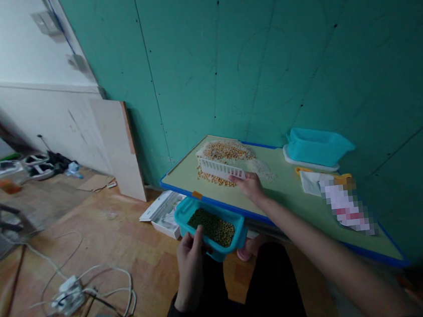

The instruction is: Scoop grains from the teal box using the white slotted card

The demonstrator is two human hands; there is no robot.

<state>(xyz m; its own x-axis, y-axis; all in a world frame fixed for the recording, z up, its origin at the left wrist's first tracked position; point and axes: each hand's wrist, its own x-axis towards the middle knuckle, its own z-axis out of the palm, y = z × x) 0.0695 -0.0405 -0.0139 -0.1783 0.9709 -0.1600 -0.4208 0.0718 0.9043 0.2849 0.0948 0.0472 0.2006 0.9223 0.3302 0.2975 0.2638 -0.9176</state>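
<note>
My left hand (191, 254) grips the near rim of a turquoise plastic container (180, 216), held just below the table's front edge. Inside it lie green beans (203, 220) and yellowish soybeans (224, 234). Over the table, my right hand (251, 187) is closed on one end of a white slotted plastic strip (212, 169). That strip stands on its long edge among soybeans (229, 150) on the tabletop, with some beans on its near side. Pale rice-like grains (261, 167) are spread around and behind the beans.
The pale table (287, 196) has a blue edge and stands against a green wall. On its right are an empty turquoise container (318, 147), a white and yellow cloth-like item (310, 182) and a blurred packet (349, 209). A white box (164, 216) and a power strip (69, 294) lie on the floor.
</note>
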